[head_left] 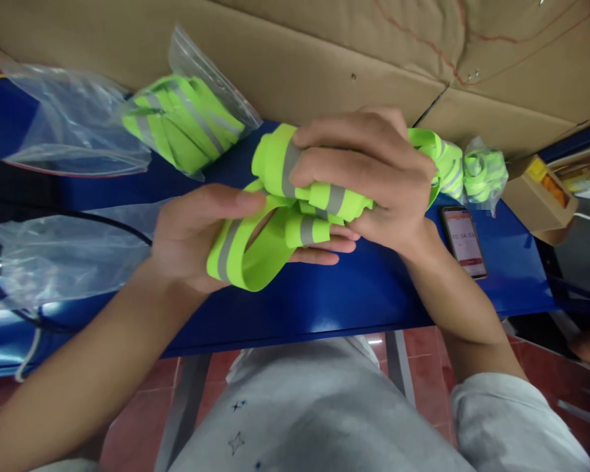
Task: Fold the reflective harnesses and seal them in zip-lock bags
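Observation:
A bundle of neon-green reflective strap (275,160) with grey stripes is held between my hands above the blue table. From above, my right hand (373,167) wraps its fingers over the folded bundle. Beneath it, my left hand (191,229) supports the strap, thumb on top and fingers stretched out under it. One loop of the strap (263,269) hangs off the left palm. Behind my hands at the left lies a clear zip bag (187,121) filled with the same green strap.
Flat clear plastic bags (78,124) lie at the left, near a black cable (93,219). More green strap (450,167), a small bagged bundle (485,174), a phone (465,242) and a cardboard box (535,196) stand or lie on the right. Brown cardboard (299,59) lines the back of the blue table (324,301).

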A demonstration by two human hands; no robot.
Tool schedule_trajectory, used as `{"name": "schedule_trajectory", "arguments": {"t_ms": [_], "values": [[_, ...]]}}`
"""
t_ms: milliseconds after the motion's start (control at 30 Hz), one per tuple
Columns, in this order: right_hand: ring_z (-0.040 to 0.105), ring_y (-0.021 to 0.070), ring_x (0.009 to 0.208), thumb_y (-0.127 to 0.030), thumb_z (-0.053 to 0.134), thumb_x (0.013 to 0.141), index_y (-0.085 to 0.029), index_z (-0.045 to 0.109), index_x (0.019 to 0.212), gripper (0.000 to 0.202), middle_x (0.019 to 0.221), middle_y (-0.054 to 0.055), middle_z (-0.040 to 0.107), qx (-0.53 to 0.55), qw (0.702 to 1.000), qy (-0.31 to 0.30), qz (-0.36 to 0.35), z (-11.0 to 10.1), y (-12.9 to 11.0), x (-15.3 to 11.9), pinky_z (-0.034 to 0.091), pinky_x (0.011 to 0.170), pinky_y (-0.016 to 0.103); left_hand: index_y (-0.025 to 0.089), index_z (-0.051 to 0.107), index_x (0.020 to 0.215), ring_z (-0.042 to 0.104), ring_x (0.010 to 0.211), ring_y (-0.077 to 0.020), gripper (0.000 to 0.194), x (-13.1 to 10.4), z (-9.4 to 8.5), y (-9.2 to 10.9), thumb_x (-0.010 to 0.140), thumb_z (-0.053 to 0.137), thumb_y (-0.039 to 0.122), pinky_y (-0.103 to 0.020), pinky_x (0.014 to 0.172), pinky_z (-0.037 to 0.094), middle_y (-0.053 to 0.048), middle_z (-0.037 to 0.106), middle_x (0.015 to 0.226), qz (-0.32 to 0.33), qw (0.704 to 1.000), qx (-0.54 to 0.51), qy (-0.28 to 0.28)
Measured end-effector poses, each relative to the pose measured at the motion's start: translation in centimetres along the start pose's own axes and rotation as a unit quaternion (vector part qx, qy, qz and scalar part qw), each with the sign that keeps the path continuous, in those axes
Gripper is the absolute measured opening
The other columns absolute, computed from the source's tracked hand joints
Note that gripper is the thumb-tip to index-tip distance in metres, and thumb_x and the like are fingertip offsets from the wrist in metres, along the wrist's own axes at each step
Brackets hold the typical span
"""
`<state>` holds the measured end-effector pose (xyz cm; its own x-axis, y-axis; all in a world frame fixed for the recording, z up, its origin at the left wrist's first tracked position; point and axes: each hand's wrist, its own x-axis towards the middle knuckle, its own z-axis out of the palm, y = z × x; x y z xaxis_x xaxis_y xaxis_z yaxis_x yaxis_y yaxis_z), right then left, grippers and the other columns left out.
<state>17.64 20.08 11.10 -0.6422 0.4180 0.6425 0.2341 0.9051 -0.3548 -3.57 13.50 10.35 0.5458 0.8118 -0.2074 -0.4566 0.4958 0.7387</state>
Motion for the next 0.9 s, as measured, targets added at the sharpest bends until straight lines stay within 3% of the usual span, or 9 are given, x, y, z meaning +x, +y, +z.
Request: {"name": "schedule_trajectory", "arguments": {"t_ms": [133,233,300,367,467,567,667,800,900], "values": [[0.071,0.0152,0.126,-0.059,0.058,0.099,-0.046,0.076,0.12,0.031,0.132,-0.013,0.076,0.017,0.997,-0.067,-0.041,0.3,1.1,0.3,0.028,0.13,0.03,0.016,0.068,0.128,0.079,0.106,-0.0378,0.07,0.9,-0.4,-0.6,0.088,0.068,0.074,-0.056,0.088,0.065,-0.007,0.082,0.108,0.004,0.998,-0.061,0.012],[0.054,0.021,0.149,-0.03,0.059,0.099,-0.027,0.066,0.138,0.04,0.15,0.0,0.066,0.001,0.988,-0.155,0.005,0.1,-0.8,0.2,0.013,0.138,0.044,0.02,0.07,0.118,0.08,0.102,-0.0227,0.042,2.0,-0.8,-1.4,0.1,0.065,0.057,-0.045,0.099,0.065,0.002,0.081,0.104,0.074,0.989,-0.104,0.081],[0.046,0.0237,0.156,-0.024,0.059,0.097,-0.02,0.051,0.152,0.056,0.161,0.008,0.054,0.036,0.981,-0.189,0.029,0.1,-2.0,-0.1,0.007,0.138,0.052,0.018,0.071,0.115,0.079,0.103,-0.0158,0.026,2.5,-1.1,-1.8,0.108,0.059,0.039,-0.04,0.109,0.06,0.003,0.081,0.106,0.117,0.982,-0.094,0.111],[0.052,0.0241,0.151,-0.032,0.061,0.099,-0.023,0.041,0.158,0.063,0.165,0.008,0.05,0.096,0.98,-0.161,0.066,0.4,-2.4,-0.7,0.014,0.138,0.052,0.015,0.071,0.119,0.077,0.108,-0.0158,0.024,2.8,-1.3,-2.0,0.109,0.057,0.032,-0.041,0.115,0.055,0.0,0.081,0.112,0.129,0.983,-0.068,0.114],[0.053,0.0241,0.15,-0.05,0.065,0.099,-0.032,0.042,0.157,0.065,0.162,0.005,0.052,0.141,0.973,-0.014,0.183,0.7,-1.3,-1.7,0.031,0.134,0.045,0.014,0.068,0.129,0.076,0.114,-0.0236,0.03,2.8,-1.3,-2.6,0.104,0.065,0.03,-0.052,0.117,0.054,-0.005,0.081,0.115,0.11,0.986,-0.047,0.113],[0.039,0.0285,0.16,-0.062,0.084,0.081,-0.035,0.047,0.155,0.087,0.163,0.003,0.05,0.178,0.943,0.075,0.271,0.6,0.0,-2.6,0.033,0.133,0.044,0.012,0.067,0.131,0.077,0.113,-0.0307,0.04,2.8,-1.1,-3.6,0.097,0.074,0.032,-0.061,0.113,0.054,-0.01,0.08,0.114,0.061,0.993,-0.036,0.098],[0.051,0.0323,0.151,-0.058,0.094,0.068,-0.033,0.057,0.148,0.091,0.153,0.003,0.061,0.285,0.886,0.041,0.364,0.3,0.3,-3.4,0.044,0.125,0.049,0.013,0.067,0.132,0.077,0.109,-0.0335,0.06,2.8,-1.3,-4.7,0.085,0.086,0.046,-0.063,0.109,0.056,-0.013,0.079,0.119,0.021,0.996,-0.008,0.084],[0.075,0.0288,0.112,-0.046,0.096,0.068,-0.027,0.068,0.132,0.072,0.116,0.002,0.078,0.415,0.773,0.016,0.479,0.8,0.0,-4.3,0.061,0.103,0.047,0.014,0.07,0.125,0.077,0.106,-0.0317,0.068,2.9,-1.7,-5.1,0.073,0.095,0.049,-0.054,0.102,0.061,-0.013,0.08,0.118,0.001,0.994,0.034,0.1],[0.076,0.0238,0.094,-0.039,0.095,0.067,-0.024,0.072,0.12,0.06,0.1,-0.001,0.078,0.433,0.76,0.037,0.483,1.5,0.0,-4.5,0.064,0.091,0.042,0.015,0.068,0.123,0.074,0.114,-0.0332,0.062,3.1,-1.6,-5.2,0.074,0.095,0.041,-0.053,0.103,0.06,-0.012,0.078,0.123,-0.007,0.994,0.02,0.111]]}}
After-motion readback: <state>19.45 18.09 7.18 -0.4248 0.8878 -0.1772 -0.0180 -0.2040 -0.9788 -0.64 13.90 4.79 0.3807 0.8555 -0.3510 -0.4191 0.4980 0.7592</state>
